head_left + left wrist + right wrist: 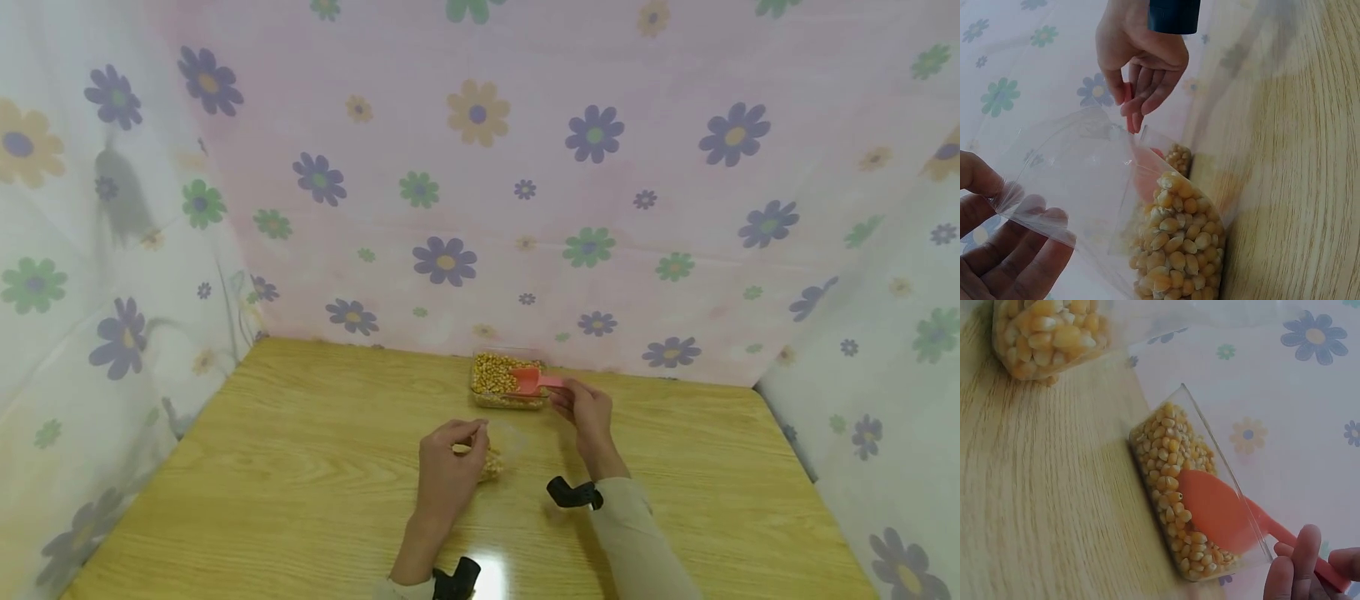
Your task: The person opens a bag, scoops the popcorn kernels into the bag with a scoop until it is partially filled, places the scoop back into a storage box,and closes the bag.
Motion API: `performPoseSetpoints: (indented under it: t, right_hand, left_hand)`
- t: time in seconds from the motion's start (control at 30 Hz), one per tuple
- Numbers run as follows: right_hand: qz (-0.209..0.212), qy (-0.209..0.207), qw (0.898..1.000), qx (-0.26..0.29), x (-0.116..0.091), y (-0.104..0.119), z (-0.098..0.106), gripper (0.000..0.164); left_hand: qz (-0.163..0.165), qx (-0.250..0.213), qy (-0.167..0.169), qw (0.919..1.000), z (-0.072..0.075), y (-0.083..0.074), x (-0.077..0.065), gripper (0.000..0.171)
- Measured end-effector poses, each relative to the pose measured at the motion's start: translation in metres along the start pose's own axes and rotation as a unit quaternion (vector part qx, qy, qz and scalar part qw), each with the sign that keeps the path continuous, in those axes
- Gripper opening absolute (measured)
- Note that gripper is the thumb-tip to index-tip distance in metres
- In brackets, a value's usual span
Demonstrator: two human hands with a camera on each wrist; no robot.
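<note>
My left hand pinches the top edge of a clear plastic bag and holds its mouth up. Corn kernels fill the bag's lower part, which stands on the table. In my right hand is the handle of a red scoop. The scoop's bowl lies among the kernels in a clear rectangular container behind the bag. Seen from the right wrist, the scoop reaches over the container's rim, its bowl's tip down in the corn.
A wood-grain table carries everything. Flower-printed cloth hangs behind it and along both sides, close past the container. A black wrist camera sits on the right wrist.
</note>
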State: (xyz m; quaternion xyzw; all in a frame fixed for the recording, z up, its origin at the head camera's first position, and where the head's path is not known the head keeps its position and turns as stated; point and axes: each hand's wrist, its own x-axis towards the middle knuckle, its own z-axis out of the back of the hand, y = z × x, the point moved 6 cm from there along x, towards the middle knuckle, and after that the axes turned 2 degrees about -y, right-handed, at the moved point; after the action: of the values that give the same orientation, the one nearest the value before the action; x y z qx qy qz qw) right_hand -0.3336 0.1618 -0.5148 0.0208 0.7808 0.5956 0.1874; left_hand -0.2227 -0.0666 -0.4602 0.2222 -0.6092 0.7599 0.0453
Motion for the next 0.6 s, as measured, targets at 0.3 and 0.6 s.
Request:
performPoseSetpoints:
  t: [0.3, 0.6]
  right_hand:
    - [-0.071, 0.002, 0.99, 0.118, -0.006, -0.011, 0.006, 0.018]
    - [-0.115, 0.042, 0.973, 0.198, -0.012, -0.018, 0.006, 0.028]
  left_hand:
    - [-0.003, 0.01, -0.002, 0.9999, 0.0, 0.0, 0.001, 0.014]
    - [0.003, 0.007, 0.003, 1.0, -0.001, 0.001, 0.0, 0.014]
